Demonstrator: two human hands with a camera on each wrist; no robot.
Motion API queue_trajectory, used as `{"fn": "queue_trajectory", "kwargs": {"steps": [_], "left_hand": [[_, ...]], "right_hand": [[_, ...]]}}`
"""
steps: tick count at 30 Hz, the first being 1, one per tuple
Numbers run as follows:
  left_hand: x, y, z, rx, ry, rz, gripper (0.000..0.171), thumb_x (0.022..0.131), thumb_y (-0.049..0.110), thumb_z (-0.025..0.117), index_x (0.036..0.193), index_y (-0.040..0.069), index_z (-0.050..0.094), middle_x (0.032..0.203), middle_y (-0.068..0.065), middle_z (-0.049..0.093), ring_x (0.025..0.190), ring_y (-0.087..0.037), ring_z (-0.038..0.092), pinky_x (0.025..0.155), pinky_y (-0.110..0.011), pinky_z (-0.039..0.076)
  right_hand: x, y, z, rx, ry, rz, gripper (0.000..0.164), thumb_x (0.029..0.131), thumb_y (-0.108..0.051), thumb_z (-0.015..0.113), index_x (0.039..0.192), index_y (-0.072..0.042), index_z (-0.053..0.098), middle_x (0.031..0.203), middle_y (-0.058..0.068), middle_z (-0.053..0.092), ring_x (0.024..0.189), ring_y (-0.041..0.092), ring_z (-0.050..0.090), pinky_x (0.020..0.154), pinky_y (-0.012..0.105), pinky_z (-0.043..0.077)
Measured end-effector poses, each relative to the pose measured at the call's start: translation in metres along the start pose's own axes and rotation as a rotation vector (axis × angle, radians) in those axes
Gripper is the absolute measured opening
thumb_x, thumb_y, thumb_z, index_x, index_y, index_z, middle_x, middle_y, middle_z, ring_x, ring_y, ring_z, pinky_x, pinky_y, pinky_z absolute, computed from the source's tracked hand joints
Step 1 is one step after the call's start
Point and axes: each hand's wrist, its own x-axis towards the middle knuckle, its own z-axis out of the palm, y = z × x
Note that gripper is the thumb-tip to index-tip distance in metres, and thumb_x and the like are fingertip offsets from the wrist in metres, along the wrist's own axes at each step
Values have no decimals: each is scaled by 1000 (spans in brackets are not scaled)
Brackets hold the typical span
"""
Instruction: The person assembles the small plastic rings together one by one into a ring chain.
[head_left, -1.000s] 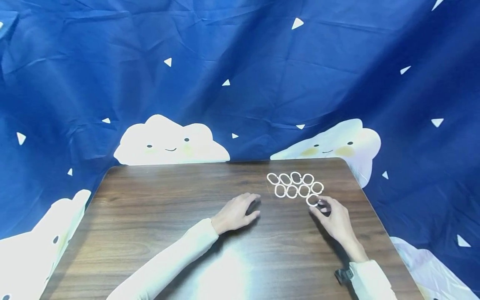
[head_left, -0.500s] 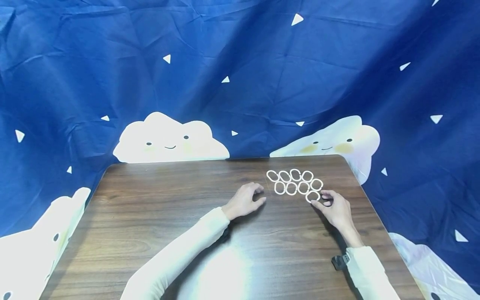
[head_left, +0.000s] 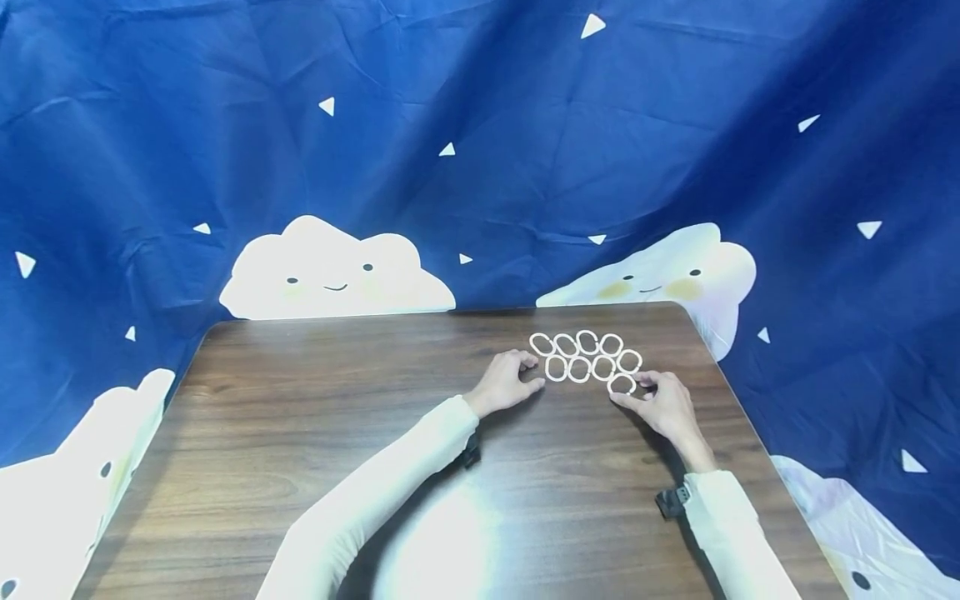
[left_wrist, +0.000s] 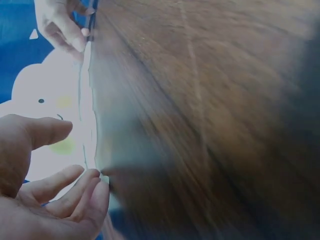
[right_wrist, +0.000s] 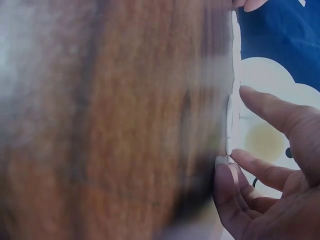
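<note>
Several white oval rings, each a thin band, lie in staggered rows [head_left: 591, 368] on the wooden table, right of its middle. With thumb and index finger, my right hand [head_left: 667, 404] holds the nearest ring [head_left: 609, 383] at its edges, flat against the row behind. The right wrist view shows my right hand [right_wrist: 272, 205] from the side, thumb and fingertips along the thin white edges [right_wrist: 229, 120]. My left hand [head_left: 504, 382] is held low beside the left end of the rows, fingers loosely bent around nothing. In the left wrist view, my left hand [left_wrist: 65, 200] has thumb and fingers spread apart.
The brown wooden table [head_left: 337, 442] has rounded far corners, with a bright glare near its front. Behind it hangs a blue cloth [head_left: 480, 150] with white clouds and triangles. A small black device [head_left: 670, 502] sits at my right wrist.
My right hand has settled the nearest ring flat by the others, its fingers shifting along the rim. My left hand has moved right and away from me, closer to the rows.
</note>
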Motion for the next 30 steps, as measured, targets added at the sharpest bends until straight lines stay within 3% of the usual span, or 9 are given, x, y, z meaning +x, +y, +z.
{"fn": "queue_trajectory", "kwargs": {"steps": [6, 15, 30], "left_hand": [[10, 5, 6, -15, -1, -32, 45, 94, 24, 76, 130, -2, 68, 125, -15, 74, 117, -28, 69, 106, -37, 56], [20, 12, 13, -40, 11, -70, 46, 93, 24, 77, 132, 1, 68, 132, -13, 72, 121, -27, 68, 107, -34, 55], [34, 10, 23, -75, 45, -118, 52, 86, 17, 85, 133, 3, 68, 131, -10, 73, 115, -24, 71, 101, -26, 57]], "right_hand": [[5, 3, 2, -11, 11, -3, 63, 81, -45, 88, 119, 2, 72, 111, 22, 76, 96, 34, 71, 87, 46, 55], [7, 5, 4, -3, 29, 14, 60, 80, -47, 88, 118, -2, 73, 112, 21, 74, 99, 37, 69, 91, 51, 53], [9, 1, 4, 2, 40, 54, 53, 82, -44, 87, 116, -6, 72, 112, 18, 73, 108, 39, 66, 90, 52, 50]]}}
